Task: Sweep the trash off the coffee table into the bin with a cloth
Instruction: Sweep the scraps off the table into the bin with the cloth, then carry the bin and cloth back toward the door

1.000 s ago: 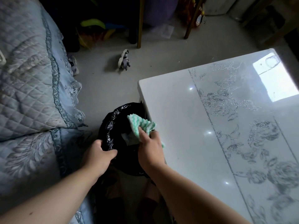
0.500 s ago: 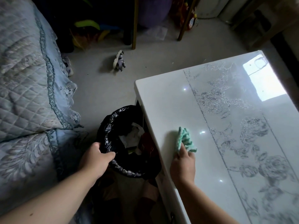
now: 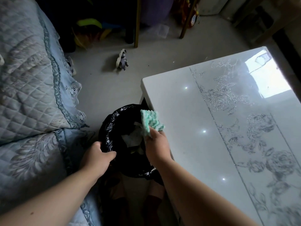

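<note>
A bin lined with a black bag [image 3: 108,126] stands on the floor against the left edge of the glossy white coffee table [image 3: 182,111]. White crumpled trash [image 3: 132,138] lies inside it. My left hand [image 3: 98,157] grips the bin's near-left rim. My right hand [image 3: 157,146] holds a green-and-white cloth [image 3: 150,120] over the bin's mouth, right at the table's edge. No loose trash shows on the tabletop.
A sofa with a quilted blue-grey cover [image 3: 29,88] fills the left side. A small toy [image 3: 121,59] lies on the floor beyond the bin. Chair legs [image 3: 136,23] and dark clutter stand at the back. The table's right half carries a silver floral pattern [image 3: 254,124].
Half a second ago my right hand pressed the cloth on the tabletop; it has since swept left off the edge and now holds the cloth over the bin. My left hand stayed on the rim.
</note>
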`<state>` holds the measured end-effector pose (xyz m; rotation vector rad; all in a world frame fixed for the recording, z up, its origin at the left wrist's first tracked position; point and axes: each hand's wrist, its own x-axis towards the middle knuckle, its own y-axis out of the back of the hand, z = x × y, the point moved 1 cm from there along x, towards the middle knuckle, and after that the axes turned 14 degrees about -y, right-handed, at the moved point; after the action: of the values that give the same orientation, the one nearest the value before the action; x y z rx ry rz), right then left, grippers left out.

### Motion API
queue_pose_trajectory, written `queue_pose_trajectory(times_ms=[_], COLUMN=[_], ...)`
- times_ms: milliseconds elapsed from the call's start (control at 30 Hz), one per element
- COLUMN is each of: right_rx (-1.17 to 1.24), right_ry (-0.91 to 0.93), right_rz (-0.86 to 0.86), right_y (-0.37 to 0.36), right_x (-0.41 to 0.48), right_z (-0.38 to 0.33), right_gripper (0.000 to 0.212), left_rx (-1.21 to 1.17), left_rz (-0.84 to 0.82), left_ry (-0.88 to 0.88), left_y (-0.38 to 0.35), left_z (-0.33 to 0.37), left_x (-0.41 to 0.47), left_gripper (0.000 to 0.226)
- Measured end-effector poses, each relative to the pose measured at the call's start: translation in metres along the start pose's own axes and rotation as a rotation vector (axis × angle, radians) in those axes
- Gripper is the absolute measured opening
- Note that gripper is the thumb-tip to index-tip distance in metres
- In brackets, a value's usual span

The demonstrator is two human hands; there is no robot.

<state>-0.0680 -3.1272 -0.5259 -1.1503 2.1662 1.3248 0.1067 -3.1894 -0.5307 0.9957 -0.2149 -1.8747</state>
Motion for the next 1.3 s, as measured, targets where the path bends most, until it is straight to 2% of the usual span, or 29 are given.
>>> queue_pose_trajectory(times_ms=[100,233,467,533,567,633,667,833,900,1033,1300], right_rx=[-0.053,-0.062,-0.084,-0.122,-0.124,-0.133,-0.134,-0.047,-0.011,-0.017,0.061], right_ry=[0.021,-0.017,-0.152,-0.175,-0.192,-0.229,-0.246,-0.321,-0.358,-0.409,-0.402], right_rz=[0.08,0.195,0.306,0.326,0.328,0.317,0.315,0.36,0.359,0.35,0.379], right_y=[0.022,0.068,0.123,0.134,0.138,0.143,0.144,0.138,0.136,0.133,0.143], right_x=[-0.003,-0.007,-0.033,-0.041,-0.044,-0.048,-0.05,-0.056,-0.058,-0.062,-0.1], right_z=[0.009,0.022,0.035,0.036,0.039,0.045,0.049,0.072,0.081,0.096,0.123], right_gripper=[0.016,0.022,0.014,0.012,0.011,0.014,0.019,0.044,0.043,0.026,0.028], left_rx=[-0.013,-0.045,-0.116,-0.125,-0.125,-0.106,-0.084,-0.036,-0.04,-0.021,0.069], left_rz=[0.011,0.001,-0.028,-0.042,-0.044,-0.055,-0.066,-0.118,-0.142,-0.149,-0.208], left_ry=[0.019,0.054,0.086,0.078,0.074,0.073,0.056,-0.049,-0.064,-0.108,-0.197], left_y=[0.01,0.026,0.065,0.076,0.08,0.084,0.085,0.085,0.084,0.082,0.078], left_z=[-0.004,-0.003,0.013,0.024,0.028,0.028,0.027,0.02,0.019,0.02,0.034], left_x=[-0.005,-0.014,-0.032,-0.041,-0.044,-0.045,-0.043,-0.034,-0.034,-0.043,-0.08], left_gripper=[0.021,0.022,0.035,0.024,0.027,0.04,0.038,0.014,0.016,0.033,0.036])
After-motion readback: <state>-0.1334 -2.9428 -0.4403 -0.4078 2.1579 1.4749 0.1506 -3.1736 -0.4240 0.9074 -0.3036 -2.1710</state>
